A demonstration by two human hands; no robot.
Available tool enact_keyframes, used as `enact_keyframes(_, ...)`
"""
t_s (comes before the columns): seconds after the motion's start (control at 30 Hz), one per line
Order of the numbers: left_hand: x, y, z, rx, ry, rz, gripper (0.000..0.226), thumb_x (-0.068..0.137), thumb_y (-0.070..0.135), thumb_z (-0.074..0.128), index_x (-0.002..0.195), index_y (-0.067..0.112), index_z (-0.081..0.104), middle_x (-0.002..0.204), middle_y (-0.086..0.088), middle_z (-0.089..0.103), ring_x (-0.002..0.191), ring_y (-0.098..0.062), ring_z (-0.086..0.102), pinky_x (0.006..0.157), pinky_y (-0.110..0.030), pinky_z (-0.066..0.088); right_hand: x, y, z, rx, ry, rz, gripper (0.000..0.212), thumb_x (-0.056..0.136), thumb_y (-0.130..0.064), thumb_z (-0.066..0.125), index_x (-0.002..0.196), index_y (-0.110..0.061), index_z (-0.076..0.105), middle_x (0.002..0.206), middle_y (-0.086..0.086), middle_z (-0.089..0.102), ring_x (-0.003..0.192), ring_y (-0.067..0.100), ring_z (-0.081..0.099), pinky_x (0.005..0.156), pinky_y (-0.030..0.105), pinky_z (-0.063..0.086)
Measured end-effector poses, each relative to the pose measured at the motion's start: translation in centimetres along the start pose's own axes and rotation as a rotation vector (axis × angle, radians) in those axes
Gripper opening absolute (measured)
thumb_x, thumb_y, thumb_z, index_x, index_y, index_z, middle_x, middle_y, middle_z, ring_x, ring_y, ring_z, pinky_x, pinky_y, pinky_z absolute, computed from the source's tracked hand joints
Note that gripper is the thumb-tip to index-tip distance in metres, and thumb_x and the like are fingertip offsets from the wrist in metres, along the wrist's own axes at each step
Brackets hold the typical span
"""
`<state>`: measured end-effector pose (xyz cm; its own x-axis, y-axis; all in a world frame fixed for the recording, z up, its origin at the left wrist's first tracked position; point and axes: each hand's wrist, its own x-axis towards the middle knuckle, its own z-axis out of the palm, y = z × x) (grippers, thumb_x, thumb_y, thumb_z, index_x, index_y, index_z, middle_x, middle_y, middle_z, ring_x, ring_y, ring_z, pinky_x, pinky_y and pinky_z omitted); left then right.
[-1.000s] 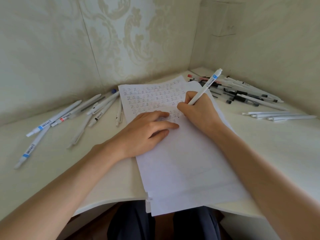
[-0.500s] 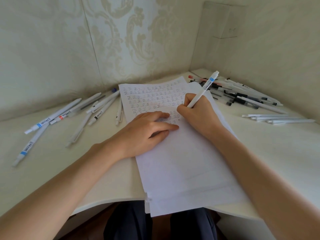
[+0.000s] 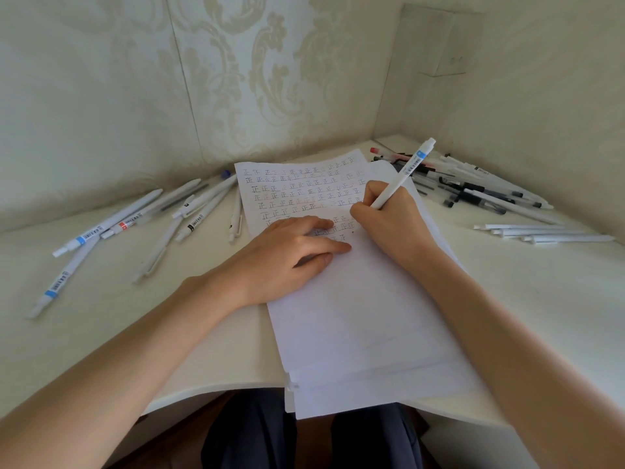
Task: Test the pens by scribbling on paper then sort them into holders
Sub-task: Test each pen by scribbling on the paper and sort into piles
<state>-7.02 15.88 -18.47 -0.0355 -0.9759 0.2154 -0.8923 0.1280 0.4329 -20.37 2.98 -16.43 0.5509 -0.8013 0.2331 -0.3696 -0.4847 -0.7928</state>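
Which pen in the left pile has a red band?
The red-banded pen beside the two blue-banded pens at far left; the others show blue or black bands.

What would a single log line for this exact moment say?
step: testing pen | right hand: grips white pen, tip hidden | left hand: rests on paper

Soft, even daylight, slightly dim and greenish; faint shadows only. Wide-angle bending curves the near edges. Focus is sharp centrally, softer outward.
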Motion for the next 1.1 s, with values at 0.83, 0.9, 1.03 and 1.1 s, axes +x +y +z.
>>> enact_keyframes(0.83,0.2,-0.3,-1.0,-0.196,0.446,-0.177,0.02,0.092,0.016,0.048,0.098,0.016,0.068,0.102,0.007,0.063,0.098,-0.005,0.057,0.087,-0.015,0.041,0.3,-0.1,-1.8,0.117,0.128,-0.047,0.042,0.086,0.013,0.039,0.108,-0.018,0.058,0.103,0.005,0.062,0.073,0.0,0.06,0.065,0.023,0.051)
enact_keyframes(0.9,0.2,0.1,-1.2,-0.327,0.479,-0.243,0.019,0.095,0.014,0.047,0.098,0.018,0.065,0.098,0.008,0.066,0.091,0.0,0.059,0.077,-0.007,0.041,0.2,-0.6,-1.8,0.254,0.109,-0.036,0.051,0.083,0.017,0.034,0.11,-0.021,0.058,0.115,0.009,0.056,0.072,0.002,0.063,0.071,0.024,0.054)
enact_keyframes(1.03,-0.1,1.0,-1.4,-0.467,0.387,-0.167,0.01,0.09,0.028,0.059,0.093,0.02,0.054,0.096,0.006,0.066,0.088,-0.001,0.06,0.071,-0.01,0.042,0.2,-0.8,-1.3,0.533,0.041,-0.017,0.026,0.093,-0.001,0.051,0.106,-0.021,0.06,0.104,0.013,0.054,0.076,0.016,0.066,0.072,0.026,0.052)
enact_keyframes(1.1,-0.3,1.4,-1.4,-0.453,0.201,-0.068,0.028,0.08,0.043,0.067,0.1,0.033,0.051,0.103,0.011,0.063,0.096,0.001,0.058,0.078,-0.008,0.039,0.0,-0.7,-0.8,0.578,0.006,0.006,0.021,0.092,-0.003,0.056,0.109,-0.015,0.061,0.096,0.012,0.053,0.071,0.016,0.065,0.071,0.028,0.052)
